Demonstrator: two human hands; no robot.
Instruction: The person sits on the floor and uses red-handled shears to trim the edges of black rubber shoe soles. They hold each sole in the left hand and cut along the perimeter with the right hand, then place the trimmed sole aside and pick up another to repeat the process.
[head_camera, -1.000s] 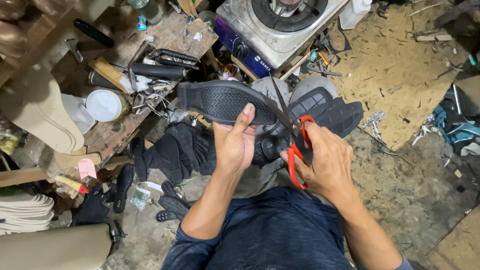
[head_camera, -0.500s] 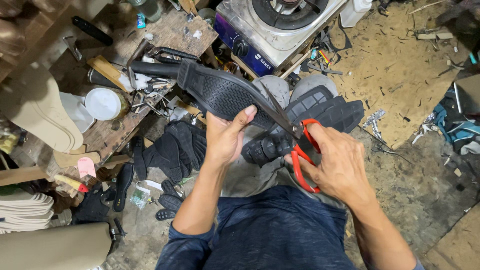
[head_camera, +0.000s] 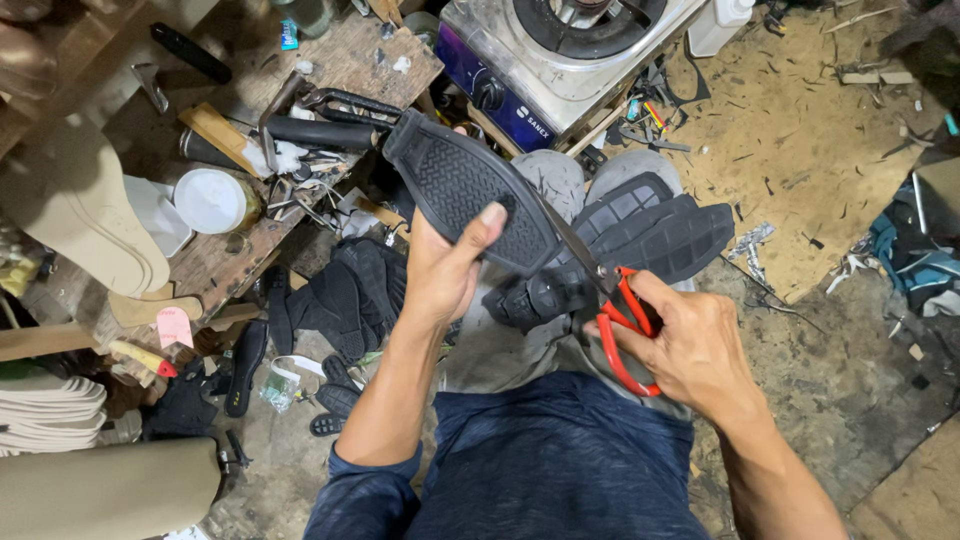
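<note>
the left hand (head_camera: 445, 275) is closed around a black rubber shoe sole (head_camera: 470, 190), thumb pressed flat on the patterned tread and the fingers wrapped out of sight behind it. the sole is held up in the air above the person's knees, its narrow end pointing up and left toward the workbench. the right hand (head_camera: 690, 345) grips a pair of red-handled scissors (head_camera: 610, 300), fingers curled through the loops; the dark blades run up along the right edge of the sole and touch it there. how far the blades are parted cannot be told.

more black treaded soles (head_camera: 660, 235) lie stacked across the person's lap, just under the scissors. to the left stands a cluttered wooden workbench (head_camera: 350, 60) with a white round lid (head_camera: 208, 200), dark tool handles and metal bits. a gas stove (head_camera: 560, 45) sits at the top, beyond the knees. pale insoles (head_camera: 70, 215) rest at the far left, and the concrete floor (head_camera: 850, 350) on the right is strewn with scraps, next to a worn brown board (head_camera: 800, 150).

both forearms reach forward from dark blue sleeves, the left wrist bent upward, the right wrist angled inward toward the sole.
</note>
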